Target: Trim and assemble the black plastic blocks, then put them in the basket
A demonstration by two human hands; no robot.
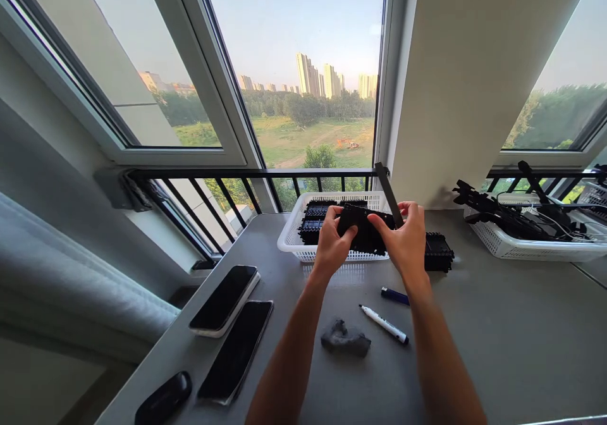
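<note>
Black panel point(363, 230) in their grasp, the left fingers point(349, 233) and right fingers point(378, 223) hover near a white basket point(287, 241).

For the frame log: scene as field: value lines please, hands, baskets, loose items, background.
left hand: grips left end of a black part
right hand: grips its right end; dark strip sticks up there
near basket: white, holds black toothed pieces
far-right basket: white, black parts and cables
table: two phones, black case, grey lump, white marker, dark-blue pen
background: window, railing
</note>
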